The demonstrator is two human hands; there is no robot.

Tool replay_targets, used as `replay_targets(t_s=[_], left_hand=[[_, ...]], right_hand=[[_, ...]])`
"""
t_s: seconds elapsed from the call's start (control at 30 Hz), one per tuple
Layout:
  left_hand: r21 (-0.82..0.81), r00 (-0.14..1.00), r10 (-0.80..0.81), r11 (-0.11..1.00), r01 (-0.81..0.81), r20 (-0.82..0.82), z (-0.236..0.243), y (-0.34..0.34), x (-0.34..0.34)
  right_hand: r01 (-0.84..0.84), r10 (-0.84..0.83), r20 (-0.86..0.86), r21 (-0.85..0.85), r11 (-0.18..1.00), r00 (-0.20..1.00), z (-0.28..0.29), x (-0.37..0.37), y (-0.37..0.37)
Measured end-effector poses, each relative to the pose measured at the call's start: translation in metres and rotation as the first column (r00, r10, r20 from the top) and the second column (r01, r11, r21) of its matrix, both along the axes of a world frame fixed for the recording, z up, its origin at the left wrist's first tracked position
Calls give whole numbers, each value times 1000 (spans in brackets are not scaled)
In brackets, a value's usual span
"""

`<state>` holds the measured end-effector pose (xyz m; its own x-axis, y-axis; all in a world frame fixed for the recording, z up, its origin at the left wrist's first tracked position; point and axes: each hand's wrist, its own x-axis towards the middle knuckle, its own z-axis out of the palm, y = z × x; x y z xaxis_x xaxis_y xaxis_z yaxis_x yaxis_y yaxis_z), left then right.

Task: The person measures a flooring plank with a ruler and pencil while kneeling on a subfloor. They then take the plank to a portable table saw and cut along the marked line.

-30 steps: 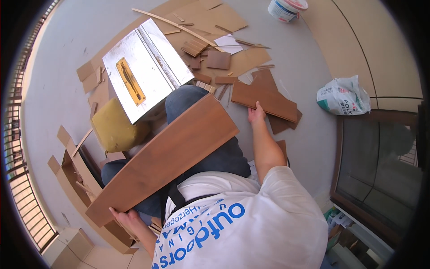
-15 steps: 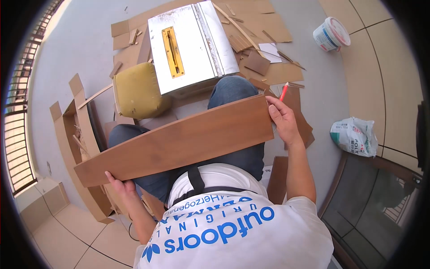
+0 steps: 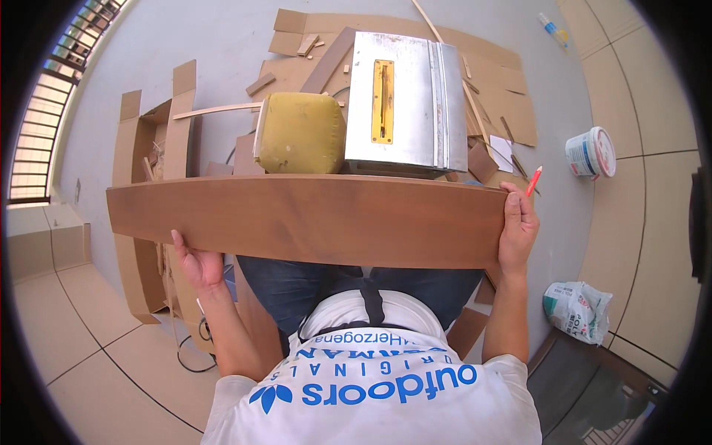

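A long brown wooden board (image 3: 311, 222) spans the view in front of me, held almost level across my lap. At its right end my right hand (image 3: 518, 231) is closed around the edge. A red pencil (image 3: 535, 181) sticks up from the same hand. My left hand (image 3: 199, 261) holds the board's lower edge near the left end, a fingertip lying on its face and the other fingers partly hidden. Just beyond the board stand a yellow-green padded stool (image 3: 302, 133) and a metal-topped table saw (image 3: 411, 104) with a yellow slotted insert.
Flattened cardboard (image 3: 512, 81) with wood scraps lies around the saw. To the left is an open long cardboard box (image 3: 130, 222). On the right are a white bucket (image 3: 591, 153), a plastic bag (image 3: 577, 311) and a dark glass-topped panel (image 3: 593, 386).
The board has turned from a slant to nearly level, its right end coming down in the view. My right hand has moved with it. The saw and stool sit further right as the view shifted.
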<state>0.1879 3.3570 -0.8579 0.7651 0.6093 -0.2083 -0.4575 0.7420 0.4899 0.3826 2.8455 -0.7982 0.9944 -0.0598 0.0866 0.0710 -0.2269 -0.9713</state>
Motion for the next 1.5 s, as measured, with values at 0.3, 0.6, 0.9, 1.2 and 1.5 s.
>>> replay_targets(t_s=[0.3, 0.6, 0.9, 1.2, 1.5], left_hand=[[91, 995, -79, 992, 84, -55, -10, 64, 167], [107, 988, -154, 983, 151, 20, -74, 132, 313], [123, 958, -44, 989, 82, -283, -132, 168, 416], [108, 933, 1, 993, 41, -359, -176, 177, 428], [136, 930, -153, 968, 209, -333, -179, 171, 409]], right_hand=[[-166, 186, 190, -117, 979, 964, 21, 149, 81], [-250, 338, 121, -458, 853, 933, -61, 325, 169], [-198, 342, 209, -505, 840, 916, -161, 430, 199], [-19, 301, 360, -614, 789, 883, -192, 409, 208], [-33, 299, 367, -583, 812, 881, -195, 402, 206]])
